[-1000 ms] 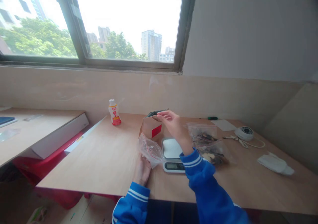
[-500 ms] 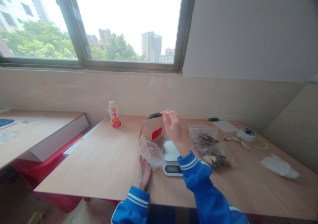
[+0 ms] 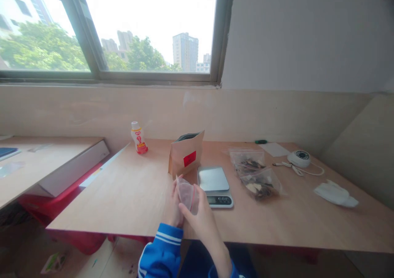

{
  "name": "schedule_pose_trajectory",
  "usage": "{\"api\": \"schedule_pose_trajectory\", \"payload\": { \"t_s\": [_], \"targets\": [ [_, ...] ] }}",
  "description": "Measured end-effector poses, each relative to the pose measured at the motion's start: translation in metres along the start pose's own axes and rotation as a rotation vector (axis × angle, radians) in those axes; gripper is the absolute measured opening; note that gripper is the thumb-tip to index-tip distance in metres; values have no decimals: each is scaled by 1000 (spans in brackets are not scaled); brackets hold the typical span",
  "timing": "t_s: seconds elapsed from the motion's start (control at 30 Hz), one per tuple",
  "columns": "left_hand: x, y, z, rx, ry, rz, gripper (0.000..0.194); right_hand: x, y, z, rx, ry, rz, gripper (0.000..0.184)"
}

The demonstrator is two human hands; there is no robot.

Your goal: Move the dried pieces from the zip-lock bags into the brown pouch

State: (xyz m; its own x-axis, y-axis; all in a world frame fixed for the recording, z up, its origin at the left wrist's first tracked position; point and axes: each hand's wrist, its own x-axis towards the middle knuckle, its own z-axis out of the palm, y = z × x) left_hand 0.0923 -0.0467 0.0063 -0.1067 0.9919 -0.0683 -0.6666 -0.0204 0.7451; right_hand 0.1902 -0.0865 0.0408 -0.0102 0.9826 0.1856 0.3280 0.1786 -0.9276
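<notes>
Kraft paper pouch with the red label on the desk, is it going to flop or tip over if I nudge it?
It seems fairly stiff: the kraft paper pouch stands upright by itself with its mouth open. It is probably light, since its sides show little bulge, though I can't see inside. A push would likely tip it, as it looks tall on a narrow base.

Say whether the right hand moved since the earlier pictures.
Yes: the right hand came down from the kraft pouch toward the near table edge, now left of the digital scale.
</notes>
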Motion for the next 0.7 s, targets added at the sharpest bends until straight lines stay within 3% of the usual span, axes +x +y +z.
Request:
{"api": "schedule_pose_trajectory", "payload": {
  "t_s": [0.1, 0.27, 0.37, 0.5, 0.7],
  "targets": [
    [-20, 4, 13, 47, 158, 156, 42, 5, 4, -4, 181, 116, 77, 42],
    [-47, 15, 23, 379, -18, 77, 30, 9, 7, -24, 444, 202, 140, 47],
    [-53, 17, 22, 546, -4, 69, 35, 8, 8, -34, 459, 245, 166, 47],
    [-54, 21, 17, 600, 53, 102, 36, 6, 9, -41, 462, 326, 195, 47],
    [-59, 34, 13, 700, -107, 13, 35, 6, 14, -45, 489, 312, 218, 51]
  ]
}}
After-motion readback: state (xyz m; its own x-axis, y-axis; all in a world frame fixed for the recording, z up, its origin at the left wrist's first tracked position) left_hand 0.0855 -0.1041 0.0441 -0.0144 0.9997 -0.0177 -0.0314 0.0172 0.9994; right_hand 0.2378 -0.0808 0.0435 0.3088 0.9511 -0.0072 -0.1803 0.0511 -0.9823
